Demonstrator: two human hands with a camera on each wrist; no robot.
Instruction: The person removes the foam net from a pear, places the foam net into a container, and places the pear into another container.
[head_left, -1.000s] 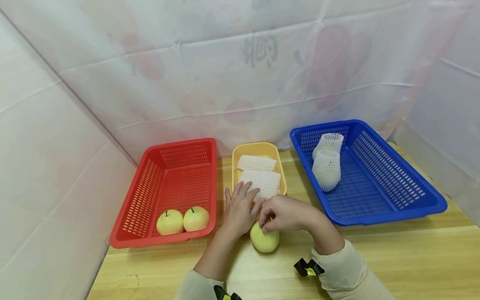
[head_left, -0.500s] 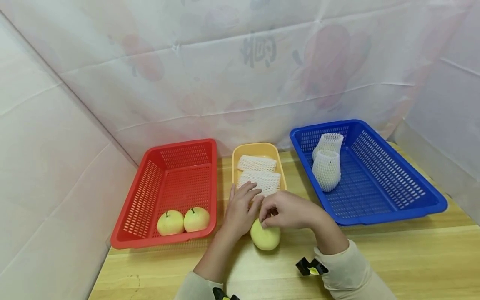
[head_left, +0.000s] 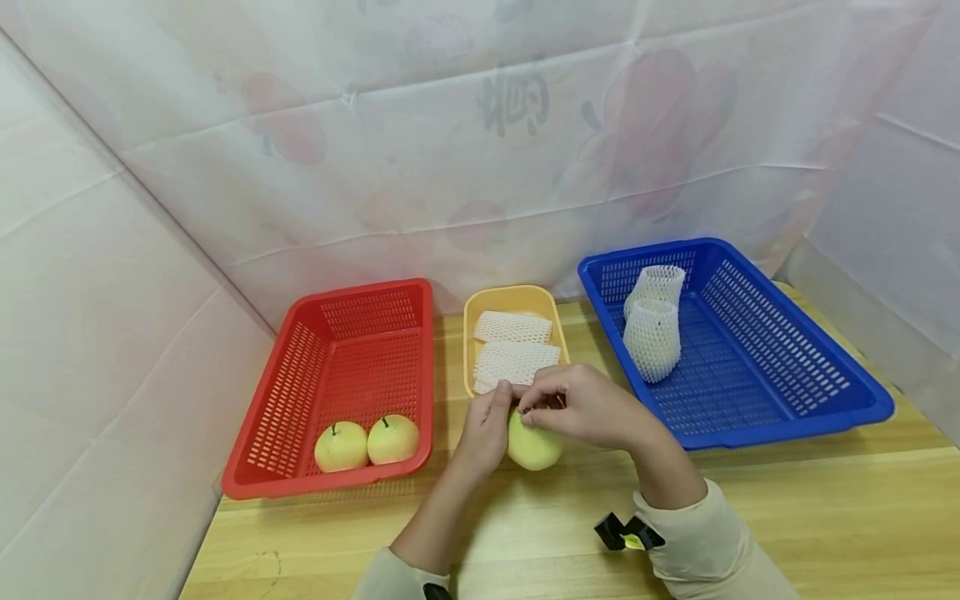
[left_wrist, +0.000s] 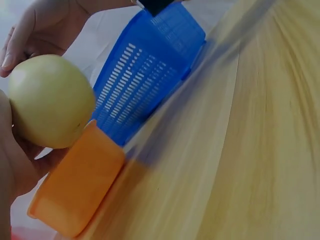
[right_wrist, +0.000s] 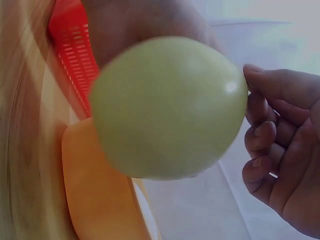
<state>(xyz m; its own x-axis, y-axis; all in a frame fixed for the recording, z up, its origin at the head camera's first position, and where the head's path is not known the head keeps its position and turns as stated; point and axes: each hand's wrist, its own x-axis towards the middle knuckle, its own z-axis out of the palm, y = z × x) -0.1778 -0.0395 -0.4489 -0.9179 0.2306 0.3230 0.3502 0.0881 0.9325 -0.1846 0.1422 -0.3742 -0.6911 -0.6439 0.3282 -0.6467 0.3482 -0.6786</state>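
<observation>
A round yellow-green pear is up off the wooden table between the two hands, close in front of the yellow tray. My left hand grips its left side, and in the left wrist view the fingers reach under and behind it. From above, my right hand pinches the pear's top near the stem, other fingers curled; the pear hides much of the left hand in the right wrist view. White foam net sleeves lie flat in the yellow tray just beyond the hands.
A red basket on the left holds two bare pears. On the right, a blue basket contains two pears in foam nets. White printed cloth hangs behind and at the sides of the table.
The pear has been lifted from the table and moved slightly away from me. My left hand has turned from lying flat beside it to gripping it; the right hand keeps its pinch.
</observation>
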